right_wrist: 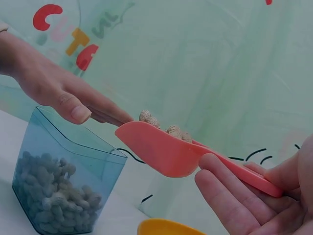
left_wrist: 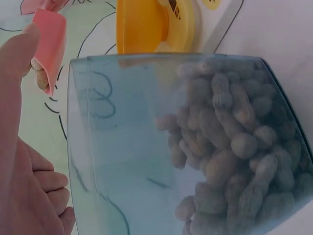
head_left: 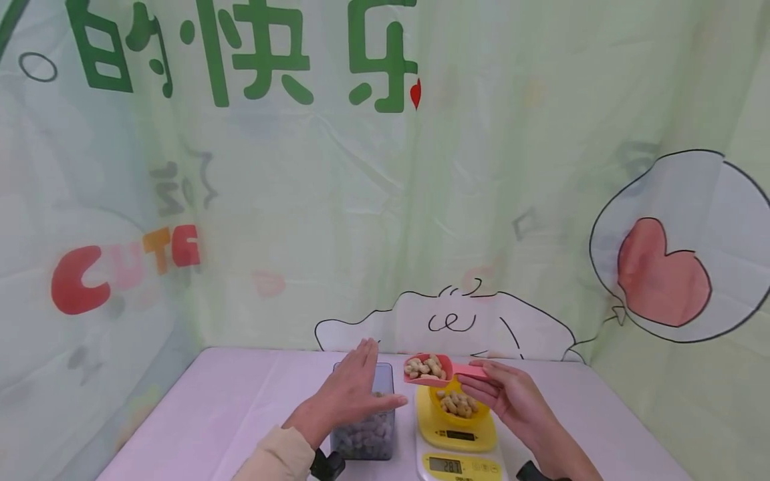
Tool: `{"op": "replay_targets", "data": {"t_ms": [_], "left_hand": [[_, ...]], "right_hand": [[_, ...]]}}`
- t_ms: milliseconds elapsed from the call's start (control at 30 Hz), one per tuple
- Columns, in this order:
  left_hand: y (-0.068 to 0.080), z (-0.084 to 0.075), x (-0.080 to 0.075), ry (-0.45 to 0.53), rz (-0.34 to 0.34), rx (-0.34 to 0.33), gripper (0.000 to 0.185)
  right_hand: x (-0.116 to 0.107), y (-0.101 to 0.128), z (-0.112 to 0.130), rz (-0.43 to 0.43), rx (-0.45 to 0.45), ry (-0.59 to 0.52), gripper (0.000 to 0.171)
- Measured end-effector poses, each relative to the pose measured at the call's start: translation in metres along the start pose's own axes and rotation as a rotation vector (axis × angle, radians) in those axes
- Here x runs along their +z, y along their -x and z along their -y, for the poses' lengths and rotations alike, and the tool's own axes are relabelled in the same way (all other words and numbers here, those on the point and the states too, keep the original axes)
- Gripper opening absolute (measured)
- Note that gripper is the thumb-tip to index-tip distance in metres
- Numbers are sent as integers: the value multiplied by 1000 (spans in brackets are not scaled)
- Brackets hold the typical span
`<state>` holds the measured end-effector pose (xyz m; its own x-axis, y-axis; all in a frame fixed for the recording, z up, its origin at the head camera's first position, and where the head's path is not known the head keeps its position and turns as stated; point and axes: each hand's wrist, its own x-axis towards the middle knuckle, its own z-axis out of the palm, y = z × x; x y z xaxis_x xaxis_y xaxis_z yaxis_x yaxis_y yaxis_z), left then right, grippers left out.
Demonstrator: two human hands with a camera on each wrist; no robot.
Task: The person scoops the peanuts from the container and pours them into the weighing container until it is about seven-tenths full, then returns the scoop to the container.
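Note:
My right hand grips the handle of a pink scoop, which carries several unshelled peanuts. The scoop is held over a yellow bowl that holds more peanuts and stands on a yellow and white kitchen scale. The scale's display reads about 287. My left hand, fingers straight, hovers above a clear bluish container partly filled with peanuts. In the right wrist view its fingertips overlap the scoop's front edge.
A pale table carries the container and the scale side by side. Behind it hangs a printed cloth backdrop with green characters and a heart balloon drawing. Another cloth side stands at the right.

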<state>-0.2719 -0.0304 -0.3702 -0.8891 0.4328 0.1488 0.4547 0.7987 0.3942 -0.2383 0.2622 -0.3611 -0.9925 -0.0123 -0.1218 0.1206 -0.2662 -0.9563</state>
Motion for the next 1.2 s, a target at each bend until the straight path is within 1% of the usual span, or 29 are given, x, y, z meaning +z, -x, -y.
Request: {"op": "replay_targets", "data": {"t_ms": [300,500,733,833,967,1100,1200], "left_hand": [[-9,-15,9,-16,28,31,113],[-15,-28,16,-69,48,66,108],[-22,-42,25,-73,80,104,102],[-26,-48,29,-101,89,122,101],[-31,-56,34,-139,102,125,100],[-37,-62,39,-197,112,123,100],[-41,-65,43,-254,112,136,98]], "right_hand": [[-18,3,1,-56,5,-7,46],[-30,5,3,-79,9,-28,46],[-42,9,3,-112,23,-26,47],[-48,10,4,-113,25,-21,47],[-55,10,3,-116,29,-23,47],[-61,10,3,-121,36,-24,46],[-63,11,4,-128,39,-16,46]]}}
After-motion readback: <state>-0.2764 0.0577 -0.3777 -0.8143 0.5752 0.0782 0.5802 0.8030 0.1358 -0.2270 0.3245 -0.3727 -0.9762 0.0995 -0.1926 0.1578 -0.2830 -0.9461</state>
